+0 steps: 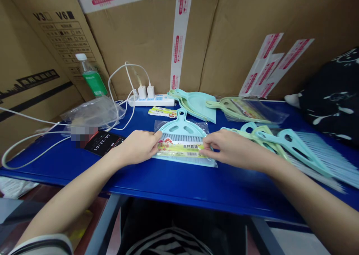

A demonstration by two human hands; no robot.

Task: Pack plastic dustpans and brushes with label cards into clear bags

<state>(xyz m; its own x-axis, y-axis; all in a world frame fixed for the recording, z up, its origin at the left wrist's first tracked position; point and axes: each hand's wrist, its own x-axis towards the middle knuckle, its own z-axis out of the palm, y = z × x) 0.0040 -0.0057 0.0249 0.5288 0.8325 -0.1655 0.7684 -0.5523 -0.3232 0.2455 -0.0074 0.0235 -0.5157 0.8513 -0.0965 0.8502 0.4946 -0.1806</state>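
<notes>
Left hand (137, 147) and right hand (231, 150) clamped on opposite edges of a bagged mint dustpan-and-brush set (182, 129), flat on the blue counter (174, 185); loose dustpans and brushes (291, 146) just right of it.

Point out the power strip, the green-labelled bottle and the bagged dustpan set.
Power strip (146, 102), head view, white casing below the plugs.
Plastic bottle (95, 83), head view, green label.
Bagged dustpan set (182, 137), head view, brush bristles under the film.
</notes>
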